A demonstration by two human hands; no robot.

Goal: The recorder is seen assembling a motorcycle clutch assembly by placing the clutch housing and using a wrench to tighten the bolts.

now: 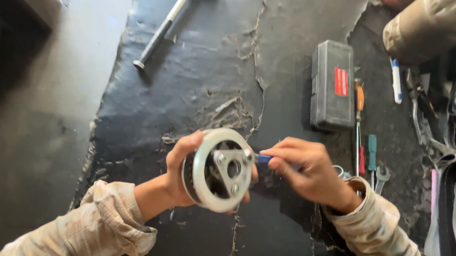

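Low over the near edge of a cracked black mat, the left hand grips a round metal wheel part with a pale rim and a triangular plate bolted across its hub. Its fingers are curled shut around the back of the rim, with the thumb over the left side and fingertips showing under the lower right edge. The flat face of the part is turned up toward the camera.

Just right of it, the right hand is closed in a pinch on a small blue-handled tool, whose tip touches the right corner of the triangular plate. Thumb and forefinger press together on the handle; the other fingers are folded in.

Toward the mat's right edge lies a closed dark grey tool case with a red label. Beside it lie an orange-handled screwdriver, a green-handled screwdriver and a small open-ended spanner. A long metal bar lies slantwise near the far left corner. Bare grey floor lies left of the mat. At the far right corner a beige-sleeved arm reaches in.
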